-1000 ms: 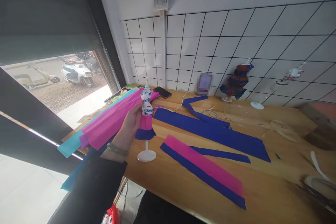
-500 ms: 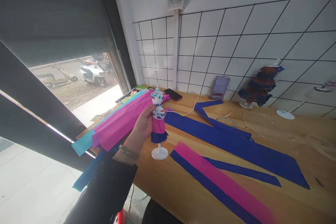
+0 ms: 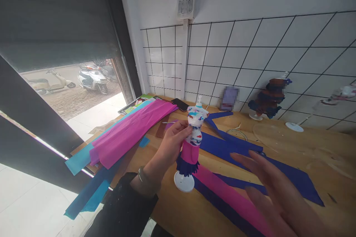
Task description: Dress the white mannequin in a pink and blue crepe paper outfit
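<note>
My left hand (image 3: 172,144) grips a small dress-form mannequin (image 3: 197,116) around the waist from its left side. The mannequin's white torso has blue, red and teal blotches, and it tilts slightly. It wears a pink skirt (image 3: 190,152) with a dark-blue fringed hem. Its round white base (image 3: 184,182) appears over the table; whether it touches the wood I cannot tell. At lower right, my right hand (image 3: 278,192) is open and somewhat blurred, fingers apart and nothing in them. It hovers over a pink strip (image 3: 222,189) and a wide blue strip (image 3: 294,177).
Pink sheets (image 3: 125,135) and teal strips (image 3: 80,159) lie at the left edge of the wooden table (image 3: 167,211). Behind them is a dark phone (image 3: 180,104). Along the tiled wall stand a dressed mannequin (image 3: 268,98) and a pixelated upright item (image 3: 229,98). A white cable (image 3: 237,133) lies nearby.
My left hand has brought the mannequin rightward and closer, tilting it. My right hand has come into view at lower right. The camera view has shifted slightly.
</note>
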Demonstrator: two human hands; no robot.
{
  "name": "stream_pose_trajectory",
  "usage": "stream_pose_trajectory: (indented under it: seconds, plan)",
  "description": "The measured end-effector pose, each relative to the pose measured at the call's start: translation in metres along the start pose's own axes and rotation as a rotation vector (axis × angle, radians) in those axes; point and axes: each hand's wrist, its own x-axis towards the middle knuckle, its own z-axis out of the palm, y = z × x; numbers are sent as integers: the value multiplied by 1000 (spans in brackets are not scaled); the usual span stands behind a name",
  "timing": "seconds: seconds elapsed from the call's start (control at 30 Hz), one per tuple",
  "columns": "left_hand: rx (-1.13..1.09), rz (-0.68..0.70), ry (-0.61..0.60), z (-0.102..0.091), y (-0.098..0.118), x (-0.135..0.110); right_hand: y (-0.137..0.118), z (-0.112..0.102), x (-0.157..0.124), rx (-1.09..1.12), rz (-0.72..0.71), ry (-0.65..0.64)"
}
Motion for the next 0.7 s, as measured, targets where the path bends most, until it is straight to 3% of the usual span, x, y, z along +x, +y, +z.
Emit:
stream_pose_trajectory:
  seconds: [0.1,0.2,0.37,0.53,0.7]
  plan:
    - [51,40,-27,8,1,-10,-42,28,24,161,-107,-12]
    - [74,75,-27,11,4,-20,-61,43,36,306,-75,4]
    - [74,83,-12,10,7,-28,-66,51,36,443,7,33]
    - [44,37,-65,9,6,-33,-69,54,51,930,245,49]
    - [22,-59,-85,5,5,-29,-60,46,70,1201,462,-125]
